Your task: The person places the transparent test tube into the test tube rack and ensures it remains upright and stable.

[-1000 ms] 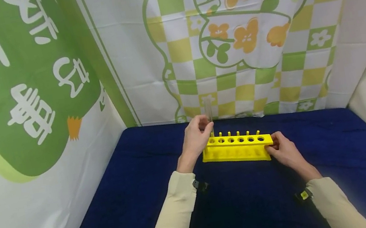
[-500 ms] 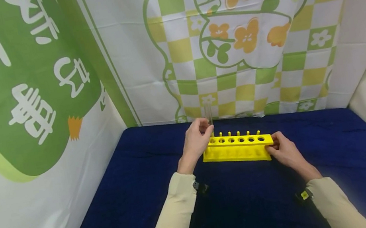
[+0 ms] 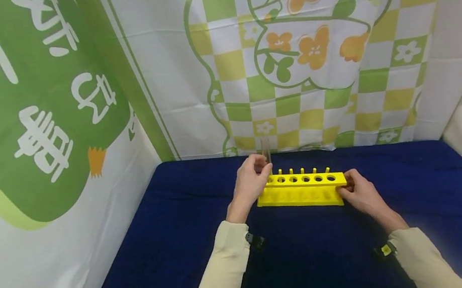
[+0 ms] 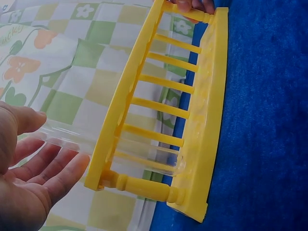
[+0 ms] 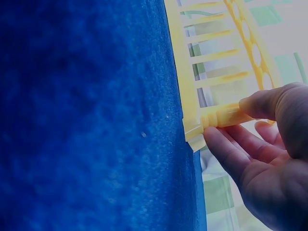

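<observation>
A clear test tube (image 3: pixel 266 147) stands upright in the leftmost hole of a yellow test tube rack (image 3: pixel 300 200). My left hand (image 3: pixel 250 180) pinches its upper part between thumb and fingers, just above the rack's top bar. The left wrist view shows the tube's lower part (image 4: pixel 149 152) passing through the hole, its rounded end close to the base. At the opposite end, my right hand (image 3: pixel 362 193) grips the rack's turned end post (image 5: pixel 226 115) with the thumb on one side and fingers on the other. The other holes hold no tubes.
Dark blue cloth (image 3: pixel 315 262) covers the table under the rack. Behind it hangs a white curtain with a green and yellow check print (image 3: pixel 231 65), and a green-and-white printed curtain (image 3: pixel 70 115) lines the left side. A row of short pegs (image 3: pixel 302 171) rises along the rack's back.
The test tube has slid lower into the leftmost hole, with my left hand moving down along with it. My right hand stays on the rack's end post. The head view has shifted slightly.
</observation>
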Available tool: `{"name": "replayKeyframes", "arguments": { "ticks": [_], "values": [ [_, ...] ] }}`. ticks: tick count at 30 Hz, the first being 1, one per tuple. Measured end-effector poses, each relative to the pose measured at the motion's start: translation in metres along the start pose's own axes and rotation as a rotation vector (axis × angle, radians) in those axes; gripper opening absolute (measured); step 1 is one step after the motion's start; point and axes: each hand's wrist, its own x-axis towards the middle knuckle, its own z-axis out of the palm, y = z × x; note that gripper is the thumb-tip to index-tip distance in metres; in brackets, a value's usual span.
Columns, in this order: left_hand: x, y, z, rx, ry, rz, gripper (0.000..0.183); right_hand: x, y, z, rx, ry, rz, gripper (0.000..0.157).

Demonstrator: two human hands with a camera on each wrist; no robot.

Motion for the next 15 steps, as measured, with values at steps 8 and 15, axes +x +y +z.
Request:
{"name": "replayKeyframes", "arguments": {
  "ticks": [8,15],
  "values": [
    [-0.0001,-0.0001,-0.0006,-0.006,-0.018,-0.012,0.029,0.0011,0.0016,0.0004,-0.004,0.004,0.003,0.035],
    [-0.0020,-0.0027,0.0020,0.009,-0.025,-0.029,0.029,0.0010,0.0020,0.0004,-0.005,-0.004,-0.014,0.034]
  ]
}}
